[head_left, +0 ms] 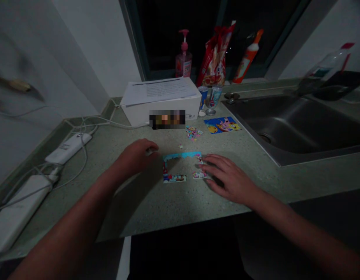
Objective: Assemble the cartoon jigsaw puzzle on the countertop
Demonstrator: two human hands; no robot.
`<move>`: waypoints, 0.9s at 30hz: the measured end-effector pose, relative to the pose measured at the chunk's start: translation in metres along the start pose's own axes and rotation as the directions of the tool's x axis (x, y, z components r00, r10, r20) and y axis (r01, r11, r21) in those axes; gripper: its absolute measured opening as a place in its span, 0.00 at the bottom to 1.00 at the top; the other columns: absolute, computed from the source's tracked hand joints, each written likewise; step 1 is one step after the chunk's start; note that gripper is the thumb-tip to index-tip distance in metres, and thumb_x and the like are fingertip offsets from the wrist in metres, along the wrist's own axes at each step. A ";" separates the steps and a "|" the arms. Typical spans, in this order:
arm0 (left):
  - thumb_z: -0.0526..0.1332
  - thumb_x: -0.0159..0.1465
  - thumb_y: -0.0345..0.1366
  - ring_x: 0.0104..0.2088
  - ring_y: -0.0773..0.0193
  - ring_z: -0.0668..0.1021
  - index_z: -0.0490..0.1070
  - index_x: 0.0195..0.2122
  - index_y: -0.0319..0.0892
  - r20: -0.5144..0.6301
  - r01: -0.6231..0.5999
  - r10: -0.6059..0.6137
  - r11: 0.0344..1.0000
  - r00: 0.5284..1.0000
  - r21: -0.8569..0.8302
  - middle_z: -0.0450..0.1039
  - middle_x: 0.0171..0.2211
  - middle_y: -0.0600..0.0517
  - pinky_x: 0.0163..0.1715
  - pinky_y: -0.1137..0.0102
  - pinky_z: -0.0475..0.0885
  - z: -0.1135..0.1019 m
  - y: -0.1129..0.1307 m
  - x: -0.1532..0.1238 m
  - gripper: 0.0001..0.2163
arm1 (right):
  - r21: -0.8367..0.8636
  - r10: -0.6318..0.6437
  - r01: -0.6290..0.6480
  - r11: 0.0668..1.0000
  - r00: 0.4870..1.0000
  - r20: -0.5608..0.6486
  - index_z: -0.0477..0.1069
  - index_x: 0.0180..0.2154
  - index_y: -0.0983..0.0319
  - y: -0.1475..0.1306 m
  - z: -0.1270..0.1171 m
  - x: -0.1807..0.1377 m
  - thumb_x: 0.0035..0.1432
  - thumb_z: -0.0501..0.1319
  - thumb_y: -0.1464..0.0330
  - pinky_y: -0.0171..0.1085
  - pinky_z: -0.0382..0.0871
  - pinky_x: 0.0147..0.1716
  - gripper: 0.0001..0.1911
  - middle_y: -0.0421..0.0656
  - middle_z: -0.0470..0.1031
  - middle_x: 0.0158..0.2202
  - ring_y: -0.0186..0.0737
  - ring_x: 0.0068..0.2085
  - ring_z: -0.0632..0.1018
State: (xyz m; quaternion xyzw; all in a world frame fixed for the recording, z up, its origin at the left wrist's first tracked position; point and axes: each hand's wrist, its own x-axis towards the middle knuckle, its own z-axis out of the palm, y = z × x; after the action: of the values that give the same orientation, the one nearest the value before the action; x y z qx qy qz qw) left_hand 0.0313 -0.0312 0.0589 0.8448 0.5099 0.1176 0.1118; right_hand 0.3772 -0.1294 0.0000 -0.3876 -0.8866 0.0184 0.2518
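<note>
A person's left hand (137,157) and right hand (230,181) rest over a partly assembled jigsaw puzzle (181,168) on a speckled green stone surface (250,171), a thin frame of joined edge pieces around a bare middle. The left hand's fingers (149,149) curl inward just beside the puzzle's upper left corner, bunched so that whatever they may hold stays hidden; a pale sliver at the tips could be a piece, but that cannot be told. The right hand's fingers (210,165) lie spread and relaxed, their tips touching pieces at the frame's right side, apparently steadying them rather than gripping. Farther up, a small heap of loose puzzle pieces (193,133) sits near a cartoon picture card (222,125), both seemingly placed within easy reach and in plain sight of the person. A white box (165,116) topped with papers (159,90) stands behind them near the window, beside a pink pump soap bottle (183,58). A stainless steel sink (293,124) lies to the right, while white power banks (68,147) and their cables sit along the wall at left, well apart from the puzzle.
</note>
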 end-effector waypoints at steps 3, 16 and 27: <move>0.62 0.65 0.37 0.39 0.55 0.83 0.80 0.44 0.44 0.141 0.050 -0.058 0.997 0.988 0.060 0.84 0.42 0.46 0.39 0.64 0.75 -0.007 -0.010 -0.007 0.10 | 0.015 0.023 -0.023 1.000 1.000 -0.014 0.70 0.62 0.55 0.000 0.001 0.001 0.69 0.62 0.68 0.61 0.74 0.61 0.22 0.51 0.74 0.62 0.55 0.64 0.74; 0.63 0.65 0.38 0.37 0.55 0.81 0.76 0.47 0.43 0.079 0.121 -0.127 0.990 0.989 0.075 0.80 0.39 0.46 0.35 0.64 0.72 0.019 -0.013 -0.007 0.11 | 0.001 0.024 -0.024 1.000 0.999 0.023 0.67 0.63 0.55 0.002 0.002 0.001 0.70 0.61 0.68 0.61 0.72 0.62 0.22 0.50 0.73 0.64 0.54 0.66 0.73; 0.64 0.62 0.37 0.37 0.57 0.79 0.75 0.40 0.43 0.130 0.182 -0.178 0.983 0.975 -0.019 0.79 0.40 0.47 0.37 0.65 0.71 0.017 -0.018 0.000 0.06 | 0.005 0.031 -0.031 0.999 0.999 0.027 0.70 0.61 0.57 0.002 0.002 0.002 0.68 0.62 0.68 0.58 0.72 0.63 0.21 0.51 0.74 0.63 0.54 0.65 0.73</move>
State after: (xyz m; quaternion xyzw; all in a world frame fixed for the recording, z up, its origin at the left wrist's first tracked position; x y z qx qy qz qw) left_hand 0.0216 -0.0245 0.0369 0.7992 0.5741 0.0606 0.1676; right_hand 0.3767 -0.1263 -0.0019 -0.4004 -0.8837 0.0300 0.2404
